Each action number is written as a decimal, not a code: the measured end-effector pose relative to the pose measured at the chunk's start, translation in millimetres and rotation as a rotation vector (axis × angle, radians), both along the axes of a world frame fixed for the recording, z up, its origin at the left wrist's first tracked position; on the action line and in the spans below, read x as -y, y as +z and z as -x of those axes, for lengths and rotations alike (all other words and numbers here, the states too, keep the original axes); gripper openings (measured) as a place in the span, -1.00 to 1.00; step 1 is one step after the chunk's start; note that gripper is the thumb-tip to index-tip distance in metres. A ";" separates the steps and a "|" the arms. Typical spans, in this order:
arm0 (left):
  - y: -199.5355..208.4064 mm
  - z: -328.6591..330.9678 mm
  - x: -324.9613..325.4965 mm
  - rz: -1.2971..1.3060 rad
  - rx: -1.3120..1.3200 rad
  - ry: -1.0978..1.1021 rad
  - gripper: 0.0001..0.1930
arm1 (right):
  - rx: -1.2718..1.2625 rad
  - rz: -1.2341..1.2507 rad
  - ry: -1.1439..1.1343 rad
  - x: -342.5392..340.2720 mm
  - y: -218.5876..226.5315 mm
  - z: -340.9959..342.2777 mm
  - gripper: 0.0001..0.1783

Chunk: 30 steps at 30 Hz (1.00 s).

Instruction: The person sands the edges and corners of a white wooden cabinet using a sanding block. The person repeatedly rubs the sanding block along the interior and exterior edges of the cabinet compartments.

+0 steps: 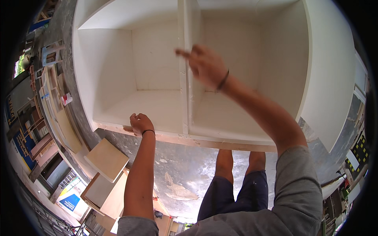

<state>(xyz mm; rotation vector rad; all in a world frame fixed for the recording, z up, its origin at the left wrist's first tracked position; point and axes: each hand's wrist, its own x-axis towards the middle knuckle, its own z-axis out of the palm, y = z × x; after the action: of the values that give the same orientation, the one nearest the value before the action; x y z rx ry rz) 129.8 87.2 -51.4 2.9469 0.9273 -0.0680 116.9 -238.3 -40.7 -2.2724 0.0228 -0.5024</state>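
A large white cabinet (182,111) stands before me, its inside divided by an upright panel (183,43). My left hand (141,124) is closed at the lower front edge (173,138) of the left compartment, with its fingers curled. A brownish bit shows beside it, and I cannot make out whether that is a finger or something held. My right hand (206,67) is raised in front of the divider. One of its fingers stretches left across the panel's front edge and the others look bent, all blurred by motion. The cabinet's front edges are rough and unpainted in places.
Loose boards (106,159) lie on the grey floor (179,173) left of my left forearm. Longer wooden panels (59,114) and a red-and-white can (66,98) are at the far left. A white panel (334,78) flanks the cabinet's right side. My legs stand close to its front edge.
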 end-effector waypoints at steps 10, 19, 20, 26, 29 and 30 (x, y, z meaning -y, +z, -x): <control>0.5 1.0 3.0 0.005 -0.011 0.042 -0.64 | 0.044 0.076 0.465 -78.9 -9.6 113.9 -0.43; 0.0 4.9 10.8 -0.016 -0.004 -0.008 -0.62 | -0.088 -0.027 -0.105 -21.4 -10.4 23.9 -0.45; 1.1 5.5 9.1 0.000 -0.007 0.000 -0.62 | -0.121 -0.085 -0.089 -43.9 -8.0 48.3 -0.44; 7.7 7.4 6.0 0.012 0.022 0.012 -0.64 | 0.074 -0.013 0.349 -58.6 -3.1 91.3 -0.42; 8.5 9.7 10.3 -0.011 -0.005 -0.004 -0.66 | -0.014 -0.082 0.034 -35.1 -15.5 52.3 -0.41; 10.3 10.3 13.8 -0.023 -0.007 0.000 -0.66 | -0.022 -0.076 0.008 -38.3 -17.2 51.2 -0.41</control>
<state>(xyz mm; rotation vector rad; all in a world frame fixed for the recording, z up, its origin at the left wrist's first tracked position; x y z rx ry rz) 119.6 73.5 -41.0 2.9695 0.9359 -0.0676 65.6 -200.1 -57.9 -2.2028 0.0426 -0.4647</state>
